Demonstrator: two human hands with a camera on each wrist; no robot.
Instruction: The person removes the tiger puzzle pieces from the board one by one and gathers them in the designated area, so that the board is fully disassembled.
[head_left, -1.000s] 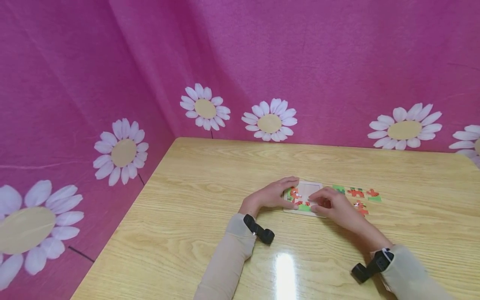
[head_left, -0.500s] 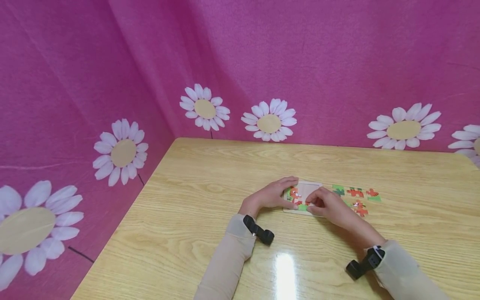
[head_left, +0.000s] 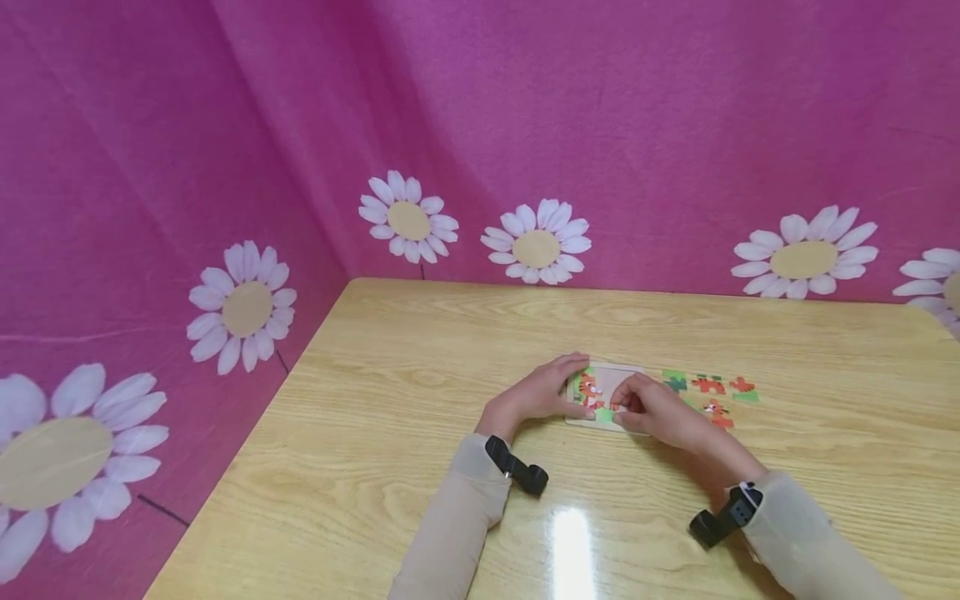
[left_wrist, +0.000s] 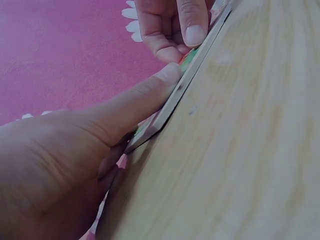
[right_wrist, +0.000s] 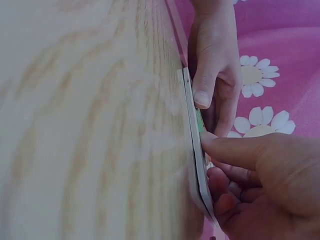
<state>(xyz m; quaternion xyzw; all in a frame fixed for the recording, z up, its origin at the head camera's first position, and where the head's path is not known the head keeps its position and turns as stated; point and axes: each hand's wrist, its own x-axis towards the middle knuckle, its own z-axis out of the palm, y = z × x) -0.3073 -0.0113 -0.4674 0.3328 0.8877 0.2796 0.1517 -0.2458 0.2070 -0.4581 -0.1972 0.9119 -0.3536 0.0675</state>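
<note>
My left hand (head_left: 534, 395) grips the left end of a shallow puzzle tray (head_left: 613, 377), thumb along the near rim and fingers at the far side. Fitted pieces with an orange tiger face (head_left: 588, 388) and green ground lie at the tray's left. Over the lower right part of the tray, my right hand (head_left: 663, 414) pinches a puzzle piece between thumb and curled fingers, and most of that piece is hidden. Green and orange pieces (left_wrist: 187, 61) show between both hands in the left wrist view. From the right wrist, the tray's edge (right_wrist: 192, 120) appears flat on the table.
Right of the tray lie several loose pieces: a green one (head_left: 674, 382), an orange striped one (head_left: 708, 384), an orange-and-green one (head_left: 744, 388) and a tiger-face one (head_left: 718, 413). A pink flowered cloth (head_left: 637, 142) hangs behind the wooden table (head_left: 420, 358).
My right hand has moved slightly left and closer over the tray's near side, then settled there. The left hand stays at the tray's left end.
</note>
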